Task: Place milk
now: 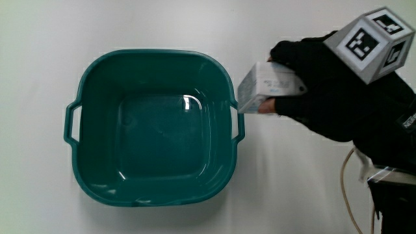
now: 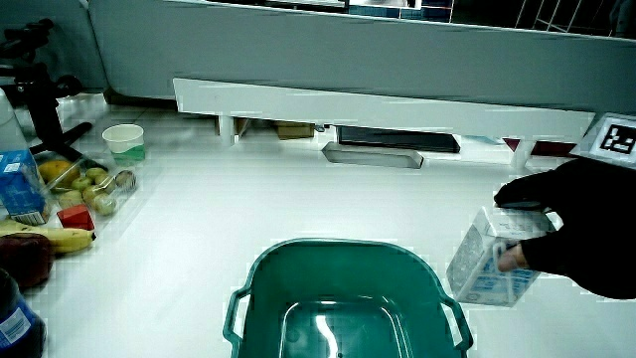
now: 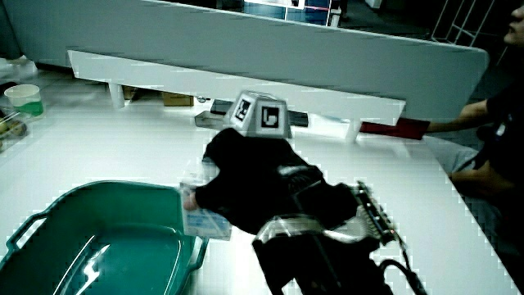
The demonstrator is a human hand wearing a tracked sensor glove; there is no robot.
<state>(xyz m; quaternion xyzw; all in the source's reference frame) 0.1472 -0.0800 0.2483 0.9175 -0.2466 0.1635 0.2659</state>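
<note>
Clamped in the hand [image 1: 325, 91], a pale printed milk carton [image 1: 268, 86], tilted just beside the teal basin's rim [image 1: 233, 104].

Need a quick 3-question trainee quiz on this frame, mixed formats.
1. True or false: the milk carton already lies inside the green tub.
2. What does the hand hold in its grip?
3. The tub holds: A) fruit B) nothing C) a cup

Key
1. False: the carton is above the tub's rim by a handle, in the hand.
2. The milk carton.
3. B
</note>
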